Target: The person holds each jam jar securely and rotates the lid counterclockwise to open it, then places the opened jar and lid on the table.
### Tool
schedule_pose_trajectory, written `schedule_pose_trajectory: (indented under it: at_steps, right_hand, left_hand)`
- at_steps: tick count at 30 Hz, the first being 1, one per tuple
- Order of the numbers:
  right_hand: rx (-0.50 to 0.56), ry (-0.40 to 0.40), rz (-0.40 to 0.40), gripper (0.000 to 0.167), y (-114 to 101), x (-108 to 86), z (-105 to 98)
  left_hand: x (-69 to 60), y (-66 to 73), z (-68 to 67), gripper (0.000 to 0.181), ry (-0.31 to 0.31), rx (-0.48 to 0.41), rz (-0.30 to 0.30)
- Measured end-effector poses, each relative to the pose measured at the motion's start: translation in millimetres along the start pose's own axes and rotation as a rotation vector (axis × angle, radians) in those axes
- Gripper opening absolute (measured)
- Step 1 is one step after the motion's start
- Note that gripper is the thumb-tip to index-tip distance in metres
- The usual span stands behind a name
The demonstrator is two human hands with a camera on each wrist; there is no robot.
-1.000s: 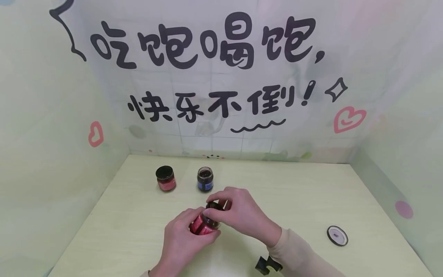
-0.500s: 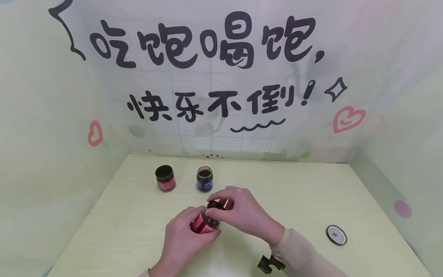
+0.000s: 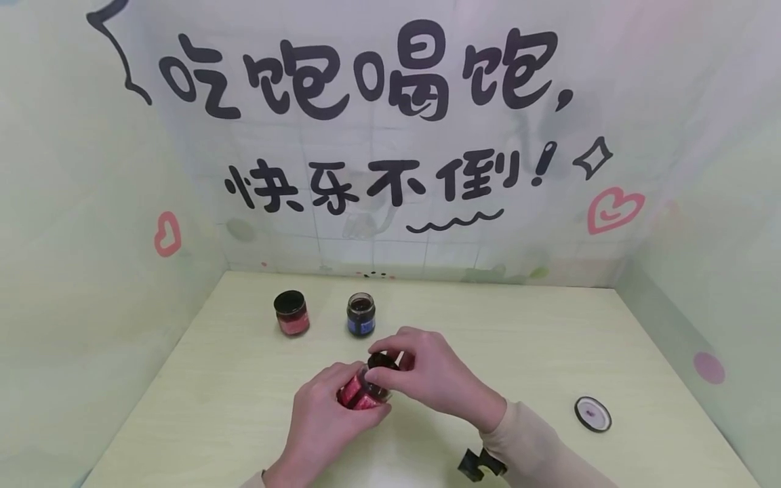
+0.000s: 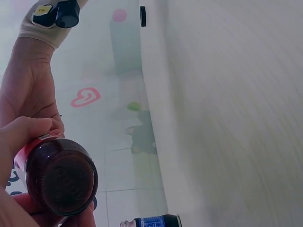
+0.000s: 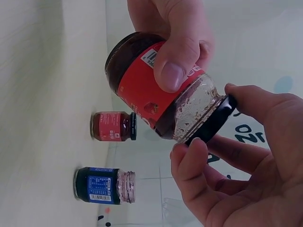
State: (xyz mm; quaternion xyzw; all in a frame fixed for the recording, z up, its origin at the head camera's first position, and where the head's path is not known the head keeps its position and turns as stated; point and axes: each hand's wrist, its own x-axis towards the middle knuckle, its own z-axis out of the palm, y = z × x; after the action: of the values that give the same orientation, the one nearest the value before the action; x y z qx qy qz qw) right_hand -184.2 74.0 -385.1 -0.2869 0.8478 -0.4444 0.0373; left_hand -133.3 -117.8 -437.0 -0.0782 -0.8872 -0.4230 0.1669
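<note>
Right wrist | smeared, red-labelled jar [image 5: 149,94] | hands: left [image 5: 182,40] gripping jar, right [image 5: 272,175] pinching black lid [image 5: 214,119]

Bare hands [image 3: 436,373], beige sleeves [image 3: 539,444], blk. boxy wrist unit [image 4: 67,18] on R cuff [image 4: 46,36], w/ sm. yel. label [image 4: 42,9]

Free tabletop [image 3: 518,332] back right, obstructing jar [image 3: 362,317] ahead; lid [image 3: 592,414] front right

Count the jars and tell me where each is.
3: a tilted red-labelled jar in the left hand; a lidded red-labelled jar at the back left of the table; an open blue-labelled jar right of that.
</note>
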Motion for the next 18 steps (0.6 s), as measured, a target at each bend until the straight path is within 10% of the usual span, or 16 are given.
schedule_pose_trajectory:
  at_steps: [18]
  right_hand:
    - [-0.018,-0.132,-0.152,0.042,-2,-6.4,-14]
  left_hand:
    - [0.3,-2.2,0.4,0.044,0.014,0.008,0.055]
